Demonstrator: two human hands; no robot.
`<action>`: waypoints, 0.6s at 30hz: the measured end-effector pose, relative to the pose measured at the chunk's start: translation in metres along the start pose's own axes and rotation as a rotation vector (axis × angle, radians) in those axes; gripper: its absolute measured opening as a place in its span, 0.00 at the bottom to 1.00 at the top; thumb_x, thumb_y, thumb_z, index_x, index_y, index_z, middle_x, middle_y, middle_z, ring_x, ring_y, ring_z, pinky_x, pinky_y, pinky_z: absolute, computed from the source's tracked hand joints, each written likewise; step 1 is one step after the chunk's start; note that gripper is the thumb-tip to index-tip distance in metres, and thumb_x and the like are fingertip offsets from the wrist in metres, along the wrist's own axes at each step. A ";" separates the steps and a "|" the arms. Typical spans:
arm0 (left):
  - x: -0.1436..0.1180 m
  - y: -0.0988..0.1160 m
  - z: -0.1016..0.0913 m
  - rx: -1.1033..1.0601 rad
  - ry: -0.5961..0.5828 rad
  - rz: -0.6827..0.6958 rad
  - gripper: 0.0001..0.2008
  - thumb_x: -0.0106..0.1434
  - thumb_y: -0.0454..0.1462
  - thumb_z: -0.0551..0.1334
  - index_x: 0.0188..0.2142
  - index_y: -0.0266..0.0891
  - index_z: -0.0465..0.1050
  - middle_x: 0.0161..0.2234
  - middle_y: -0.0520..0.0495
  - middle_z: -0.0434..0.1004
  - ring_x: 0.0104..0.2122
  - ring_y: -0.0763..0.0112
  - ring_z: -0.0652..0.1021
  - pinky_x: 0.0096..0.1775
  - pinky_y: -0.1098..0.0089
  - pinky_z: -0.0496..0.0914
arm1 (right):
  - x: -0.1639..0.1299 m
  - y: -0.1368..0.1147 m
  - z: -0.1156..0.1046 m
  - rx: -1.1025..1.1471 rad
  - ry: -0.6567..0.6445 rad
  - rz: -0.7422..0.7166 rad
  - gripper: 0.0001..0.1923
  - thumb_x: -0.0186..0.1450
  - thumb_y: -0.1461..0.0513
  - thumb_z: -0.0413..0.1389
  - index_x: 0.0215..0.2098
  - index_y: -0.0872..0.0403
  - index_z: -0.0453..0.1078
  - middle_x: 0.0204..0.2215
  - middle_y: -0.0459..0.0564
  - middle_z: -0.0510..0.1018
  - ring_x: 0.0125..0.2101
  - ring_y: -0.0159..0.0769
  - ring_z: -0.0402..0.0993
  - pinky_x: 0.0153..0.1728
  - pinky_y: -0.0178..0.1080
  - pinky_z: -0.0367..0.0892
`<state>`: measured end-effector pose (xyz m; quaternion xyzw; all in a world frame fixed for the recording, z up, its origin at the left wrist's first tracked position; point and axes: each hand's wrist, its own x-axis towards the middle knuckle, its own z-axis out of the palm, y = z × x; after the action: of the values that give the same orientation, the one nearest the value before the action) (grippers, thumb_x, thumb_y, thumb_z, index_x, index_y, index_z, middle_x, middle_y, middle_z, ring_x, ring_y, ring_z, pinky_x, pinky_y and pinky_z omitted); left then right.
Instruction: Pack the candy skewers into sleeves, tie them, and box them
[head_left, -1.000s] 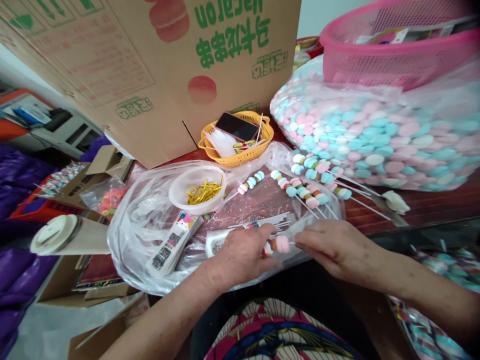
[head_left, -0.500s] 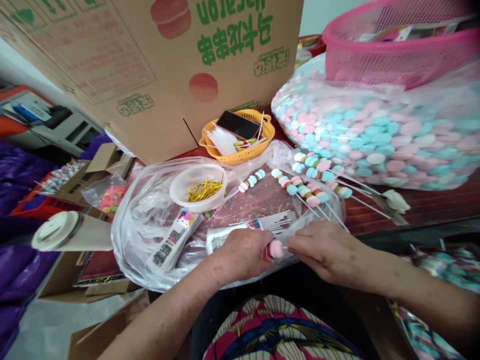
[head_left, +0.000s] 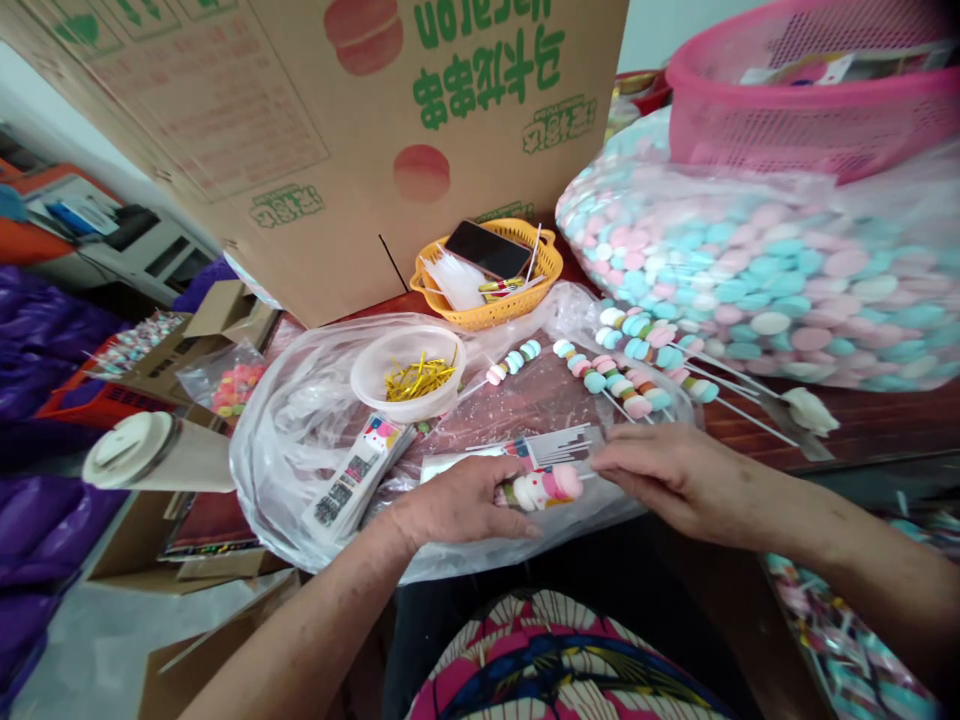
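Note:
My left hand [head_left: 465, 505] is curled around the far end of a candy skewer [head_left: 546, 488] wrapped in a clear, printed sleeve. A pink candy and white ones show past its fingers; the rest is under the palm. My right hand [head_left: 667, 475] pinches at the skewer's thin stick beside the pink end, its fingertips partly hidden. Just behind them lies a stack of printed sleeves [head_left: 450, 465] with loose white sticks [head_left: 562, 445]. More candy skewers [head_left: 611, 380] rest on the plastic sheet [head_left: 277, 440], with a shorter candy skewer [head_left: 514, 362] apart from them.
A white bowl [head_left: 367, 375] holds gold twist ties. Left of it stand another sleeve stack [head_left: 352, 485] and a lidded paper cup [head_left: 187, 455]. Behind are a yellow basket [head_left: 487, 315] with a phone, a big carton [head_left: 315, 150], a bag of candies [head_left: 787, 270] and a pink basket [head_left: 750, 130].
My left hand has loosened and turned, so more of the wrapped candy skewer shows. Both hands have shifted slightly right with the whole view.

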<state>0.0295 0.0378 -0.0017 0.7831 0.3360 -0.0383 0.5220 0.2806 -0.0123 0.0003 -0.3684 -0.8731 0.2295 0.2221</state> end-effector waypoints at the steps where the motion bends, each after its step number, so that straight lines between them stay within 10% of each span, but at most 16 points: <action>1: 0.002 0.002 0.005 0.024 0.040 0.010 0.16 0.57 0.44 0.66 0.42 0.40 0.71 0.33 0.54 0.73 0.32 0.73 0.70 0.35 0.74 0.63 | 0.001 -0.002 0.002 -0.014 -0.006 -0.001 0.12 0.67 0.68 0.45 0.34 0.56 0.70 0.27 0.50 0.73 0.28 0.33 0.68 0.29 0.34 0.60; 14: -0.004 0.000 0.005 0.027 0.090 0.000 0.19 0.58 0.47 0.66 0.46 0.41 0.73 0.37 0.53 0.77 0.35 0.69 0.74 0.37 0.72 0.66 | 0.003 0.010 0.000 -0.054 -0.024 0.065 0.14 0.70 0.63 0.44 0.28 0.55 0.66 0.25 0.48 0.72 0.28 0.33 0.66 0.30 0.36 0.59; 18: 0.001 -0.003 0.018 0.496 0.416 -0.173 0.12 0.60 0.41 0.62 0.41 0.37 0.74 0.38 0.43 0.78 0.39 0.60 0.76 0.42 0.64 0.67 | -0.003 0.007 -0.007 -0.106 0.003 0.124 0.15 0.70 0.62 0.45 0.26 0.54 0.63 0.23 0.46 0.70 0.25 0.32 0.64 0.28 0.35 0.57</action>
<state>0.0336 0.0239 -0.0130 0.8460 0.4809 -0.0025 0.2304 0.2896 -0.0086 0.0014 -0.4335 -0.8592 0.1956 0.1889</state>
